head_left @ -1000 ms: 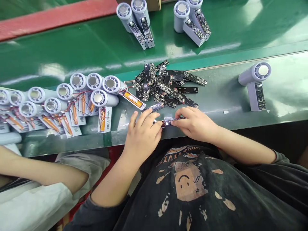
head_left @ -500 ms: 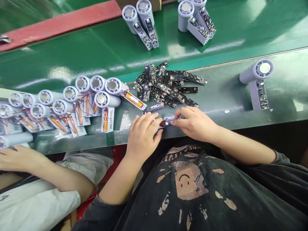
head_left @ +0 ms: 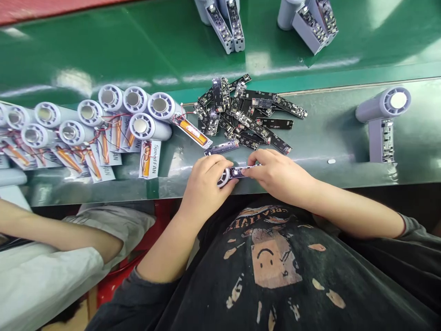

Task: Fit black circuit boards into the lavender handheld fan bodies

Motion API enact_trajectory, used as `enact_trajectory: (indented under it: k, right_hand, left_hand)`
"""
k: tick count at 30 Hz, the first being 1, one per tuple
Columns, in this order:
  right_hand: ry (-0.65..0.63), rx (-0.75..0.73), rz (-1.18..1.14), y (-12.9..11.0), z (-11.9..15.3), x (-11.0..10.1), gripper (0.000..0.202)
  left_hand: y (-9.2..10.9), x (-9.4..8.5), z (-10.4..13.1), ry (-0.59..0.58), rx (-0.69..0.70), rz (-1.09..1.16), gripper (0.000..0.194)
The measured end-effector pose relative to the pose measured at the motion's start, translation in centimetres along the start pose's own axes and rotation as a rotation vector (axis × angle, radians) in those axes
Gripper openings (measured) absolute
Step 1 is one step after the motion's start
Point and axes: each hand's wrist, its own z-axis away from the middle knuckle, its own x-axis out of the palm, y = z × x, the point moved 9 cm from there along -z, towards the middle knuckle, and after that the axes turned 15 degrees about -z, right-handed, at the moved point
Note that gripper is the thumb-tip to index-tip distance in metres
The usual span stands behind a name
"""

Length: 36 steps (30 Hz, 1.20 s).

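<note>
My left hand [head_left: 208, 183] is wrapped round the head of a handheld fan [head_left: 223, 178] lying at the bench's front edge. The fan's handle points right, and a circuit board [head_left: 236, 172] shows in it. Thumb and fingers of my right hand [head_left: 279, 172] are closed on the board at the handle's far end, which they partly hide. Just beyond my hands lies a loose circuit board [head_left: 222, 147], with a pile of black circuit boards [head_left: 253, 131] behind it.
Several grey fans [head_left: 148, 127] with orange batteries stand at left. One fan [head_left: 384, 105] with a fitted board stands at right, near a small white piece [head_left: 331, 161]. More fans [head_left: 312, 27] are on the green surface behind. A co-worker's arm [head_left: 62, 232] is at lower left.
The view has shifted, so the fans at the back sit higher in the picture. My left hand has turned slightly, baring the fan's round head. Both hands stay at the same fan.
</note>
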Motion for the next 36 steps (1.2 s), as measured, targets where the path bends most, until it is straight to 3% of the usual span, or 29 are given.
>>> enact_trajectory:
  k: [4, 12, 22, 25, 31, 36]
  right_hand:
    - [-0.027, 0.033, -0.031, 0.0, -0.3, 0.1, 0.025]
    - [0.103, 0.072, -0.009, -0.4, 0.7, 0.7, 0.026]
    - [0.121, 0.078, -0.028, -0.1, 0.4, 0.9, 0.025]
    - [0.122, 0.057, -0.016, -0.6, 0.9, 0.1, 0.022]
    - [0.313, 0.124, -0.065, 1.3, 4.4, -5.0, 0.031]
    - [0.274, 0.158, -0.152, 3.2, 5.4, -3.4, 0.024]
  left_hand:
    - [0.0, 0.2, -0.3, -0.035, -0.004, 0.007, 0.02]
    - [0.3, 0.3, 0.1, -0.04, 0.003, -0.078, 0.023]
    - [0.3, 0.3, 0.1, -0.024, -0.029, -0.08, 0.022]
    - [0.4, 0.3, 0.0, -0.018, -0.024, -0.085, 0.021]
    - [0.4, 0.2, 0.0, 0.006, -0.013, -0.083, 0.02]
    - [0.5, 0.0, 0.1, 0.039, -0.001, -0.086, 0.017]
